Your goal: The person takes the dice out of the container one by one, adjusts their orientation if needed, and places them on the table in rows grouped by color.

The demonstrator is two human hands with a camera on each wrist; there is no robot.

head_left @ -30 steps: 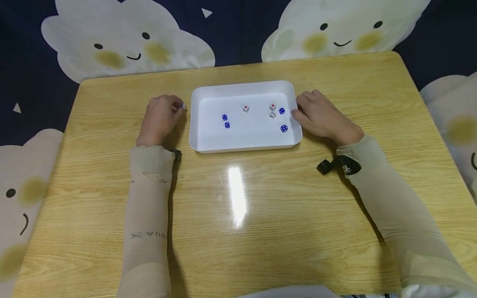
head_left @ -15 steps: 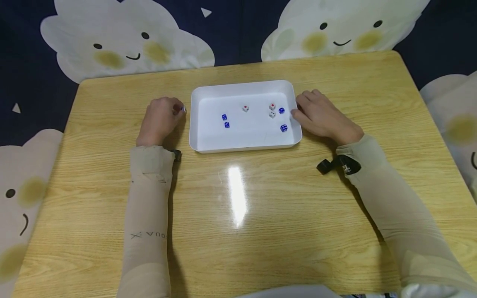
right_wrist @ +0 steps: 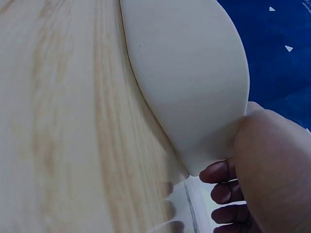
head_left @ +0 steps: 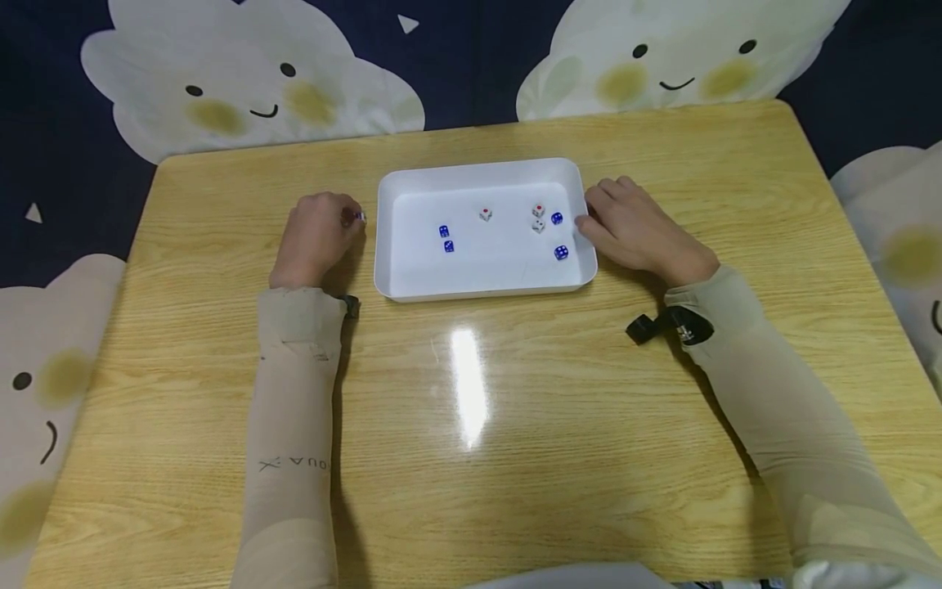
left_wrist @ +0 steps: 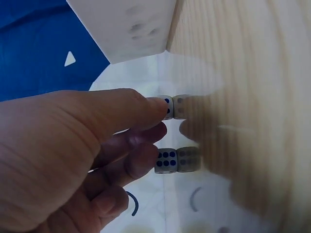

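My left hand is low over the table, just left of a white tray. Its thumb and index finger pinch a white die with blue dots, which touches the glossy tabletop. A second white die sits on the table by another fingertip of that hand. At the tray's right end my right hand grips the wall, thumb over the rim and the other fingers outside. Inside the tray lie several blue dice and three white dice, spread apart.
The wooden table extends around the tray, with a bright light reflection in front of it. Behind the table hangs a dark blue cloth printed with smiling clouds. Each wrist wears a small black camera mount.
My left fingertips have shifted slightly toward me beside the tray. The right hand, the tray and the dice inside it stay where they were.
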